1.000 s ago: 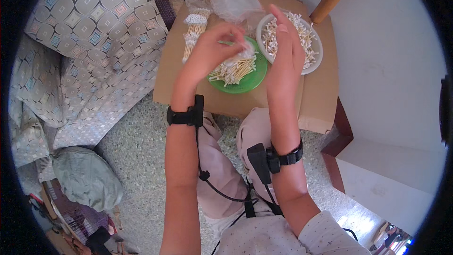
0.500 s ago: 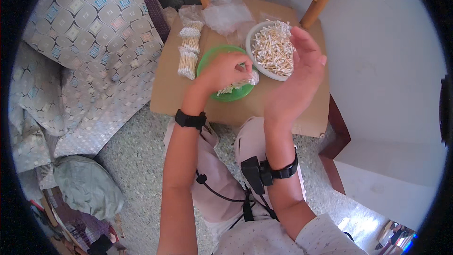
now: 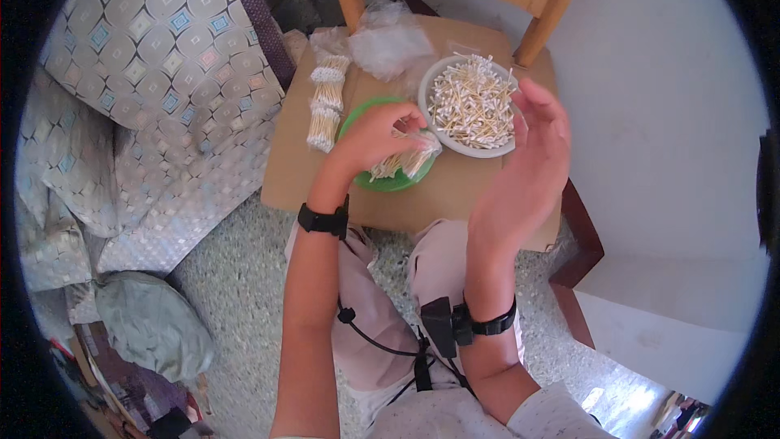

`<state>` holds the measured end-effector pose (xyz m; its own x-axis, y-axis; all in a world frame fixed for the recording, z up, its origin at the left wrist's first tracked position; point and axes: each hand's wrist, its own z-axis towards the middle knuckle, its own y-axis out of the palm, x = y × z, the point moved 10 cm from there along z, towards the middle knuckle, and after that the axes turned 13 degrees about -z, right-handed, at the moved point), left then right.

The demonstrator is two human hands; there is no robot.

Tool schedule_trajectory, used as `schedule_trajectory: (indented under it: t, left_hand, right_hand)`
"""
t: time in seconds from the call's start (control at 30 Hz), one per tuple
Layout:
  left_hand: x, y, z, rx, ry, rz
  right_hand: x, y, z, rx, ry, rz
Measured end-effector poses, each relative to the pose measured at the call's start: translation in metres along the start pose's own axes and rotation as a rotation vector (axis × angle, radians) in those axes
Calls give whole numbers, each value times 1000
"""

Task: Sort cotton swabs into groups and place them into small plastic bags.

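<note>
- Head view: cotton swabs (image 3: pixel 402 164), thin sticks with white tips, in a bunch over the green plate (image 3: pixel 382 180).
- Your left hand (image 3: pixel 374 134) pinches that bunch, gathering it.
- Your right hand (image 3: pixel 524 167), at 3 o'clock, is wide, empty.
- White bowl (image 3: pixel 474 104) of loose swabs at 1 o'clock; tied bundles (image 3: pixel 325 102) at 10.

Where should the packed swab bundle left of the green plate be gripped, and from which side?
Grip the swab bundle across its middle, pinching its long sides from above. It lies flat on the cardboard, long and narrow, clear of the green plate, so both flanks look open; the cotton ends seem softer.
</note>
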<state>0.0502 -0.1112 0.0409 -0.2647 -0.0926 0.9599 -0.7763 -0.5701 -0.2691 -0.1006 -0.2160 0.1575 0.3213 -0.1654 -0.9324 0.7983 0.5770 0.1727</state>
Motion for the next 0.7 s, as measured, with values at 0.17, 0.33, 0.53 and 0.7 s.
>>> schedule_trajectory:
  t: [0.17,0.33,0.53,0.7]
  left_hand:
    - [15,3,0,-8,40,251]
    - [36,8,7,68,268,238]
    - [33,-5,13,318,171,247]
    - [15,-1,23,317,147,422]
  right_hand:
    - [-7,-10,4,11,2,-21]
    - [-13,-36,13,127,-54,64]
    - [-40,-34,9,91,-296,-240]
    - [-33,-7,12,-146,-383,-411]
